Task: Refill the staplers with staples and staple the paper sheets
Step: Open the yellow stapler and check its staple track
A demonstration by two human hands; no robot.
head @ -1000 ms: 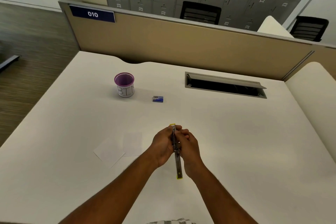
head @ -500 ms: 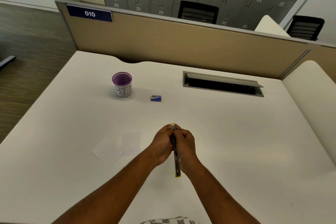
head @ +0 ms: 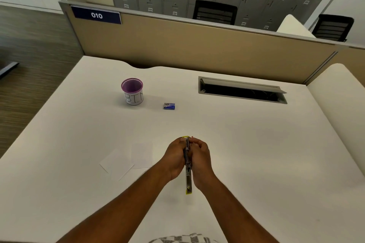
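paper sheets [head: 126, 162] left of held stapler [head: 188, 175]

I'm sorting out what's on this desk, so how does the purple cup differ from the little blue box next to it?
The purple cup stands upright and open-topped; the blue box lies flat and low. The cup is round and clearly bigger, the box small and rectangular. The cup has a white band with hand-drawn letters; the box has printed blue packaging. Both rest on the white desk, untouched, beyond the hands gripping the stapler.
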